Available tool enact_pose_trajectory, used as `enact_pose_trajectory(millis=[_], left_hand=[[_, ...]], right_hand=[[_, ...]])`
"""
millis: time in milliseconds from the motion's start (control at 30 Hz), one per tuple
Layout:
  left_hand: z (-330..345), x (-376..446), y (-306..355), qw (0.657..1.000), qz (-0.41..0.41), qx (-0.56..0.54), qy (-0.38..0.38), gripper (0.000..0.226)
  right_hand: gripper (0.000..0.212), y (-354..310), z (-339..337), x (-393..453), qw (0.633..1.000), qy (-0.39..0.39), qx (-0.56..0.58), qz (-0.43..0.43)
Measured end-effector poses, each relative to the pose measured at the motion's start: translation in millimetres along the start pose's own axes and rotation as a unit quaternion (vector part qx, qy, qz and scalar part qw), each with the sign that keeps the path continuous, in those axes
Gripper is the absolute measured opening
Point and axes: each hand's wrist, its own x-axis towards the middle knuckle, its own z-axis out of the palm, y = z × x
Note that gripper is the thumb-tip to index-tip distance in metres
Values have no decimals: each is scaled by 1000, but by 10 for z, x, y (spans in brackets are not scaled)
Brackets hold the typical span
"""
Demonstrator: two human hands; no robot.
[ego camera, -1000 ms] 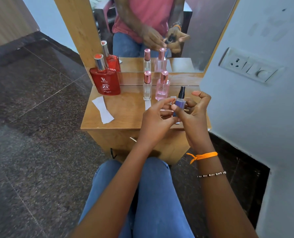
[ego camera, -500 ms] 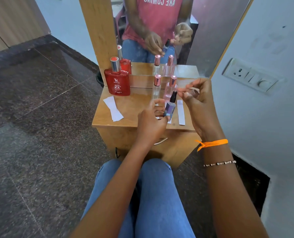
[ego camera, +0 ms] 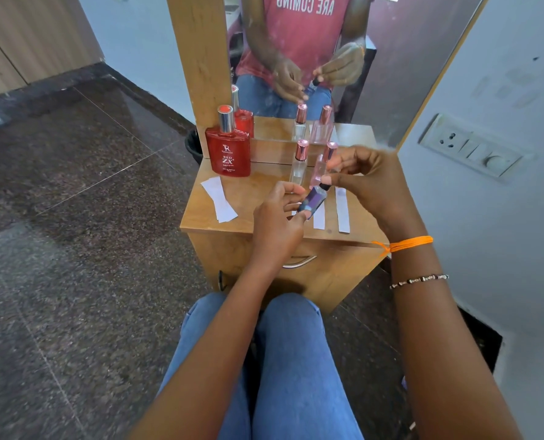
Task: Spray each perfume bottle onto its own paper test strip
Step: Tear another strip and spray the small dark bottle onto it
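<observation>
My left hand grips a small purple bottle, tilted with its black sprayer up to the right. The fingers of my right hand pinch that black sprayer top. The bottle hangs over the small wooden table. Under and beside it lie two narrow white paper strips. A wider paper strip lies at the left, in front of a red bottle. A clear bottle and a pink bottle, both with pink caps, stand behind the hands.
A mirror stands at the table's back and repeats the bottles and hands. A white wall with a switch plate is close on the right. My knees in blue jeans are in front of the table. Dark stone floor spreads to the left.
The purple bottle went from upright in both hands to tilted in my left hand. My right hand lifted away, then came back to the sprayer top. The view shifted closer.
</observation>
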Motion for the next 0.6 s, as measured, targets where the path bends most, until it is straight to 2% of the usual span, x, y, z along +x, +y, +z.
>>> enact_pose_trajectory(millis=[200, 367, 600], left_hand=[[-19, -14, -37, 997, -43, -57, -5, 31], [-15, -57, -53, 980, -105, -154, -63, 34], [-23, -65, -31, 989, -80, -113, -56, 33]], right_hand=[[31, -67, -133, -2, 996, -84, -16, 2], [29, -107, -190, 3, 994, -111, -13, -4], [25, -119, -200, 33, 989, -129, -74, -20]])
